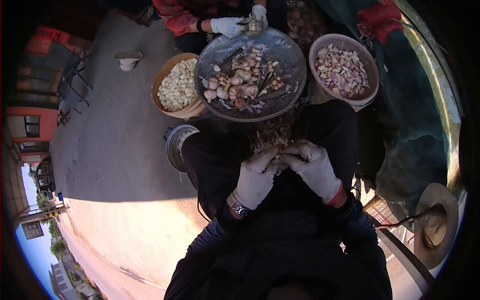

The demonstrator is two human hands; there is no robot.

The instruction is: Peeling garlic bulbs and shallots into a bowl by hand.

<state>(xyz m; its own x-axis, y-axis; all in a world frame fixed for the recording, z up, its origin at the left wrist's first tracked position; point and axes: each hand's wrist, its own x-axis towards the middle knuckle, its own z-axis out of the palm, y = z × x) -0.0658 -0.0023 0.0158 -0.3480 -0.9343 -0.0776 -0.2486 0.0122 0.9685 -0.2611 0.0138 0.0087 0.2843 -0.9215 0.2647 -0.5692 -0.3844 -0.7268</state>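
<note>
My left hand (256,182), in a white work glove with a metal watch at the wrist, meets my right hand (312,168) above my lap. The right glove is white too, with a red cuff and soiled fingertips. Pinched between both sets of fingertips is a small garlic clove (278,156), mostly hidden by the fingers. Beyond my knees sits a wide round metal pan (213,45) with whole garlic bulbs (235,80), loose cloves, papery skins and dark sticks or tools. Dry garlic skins (270,135) lie between my knees, just past the fingertips.
A tan round container (159,77) of peeled cloves stands left of the pan; a pink plastic basket (314,45) of unpeeled cloves stands right. A metal pot (173,150) is by my left knee. Opposite, another person's gloved hands (240,25) work over the pan's rim. A straw hat (435,225) hangs right.
</note>
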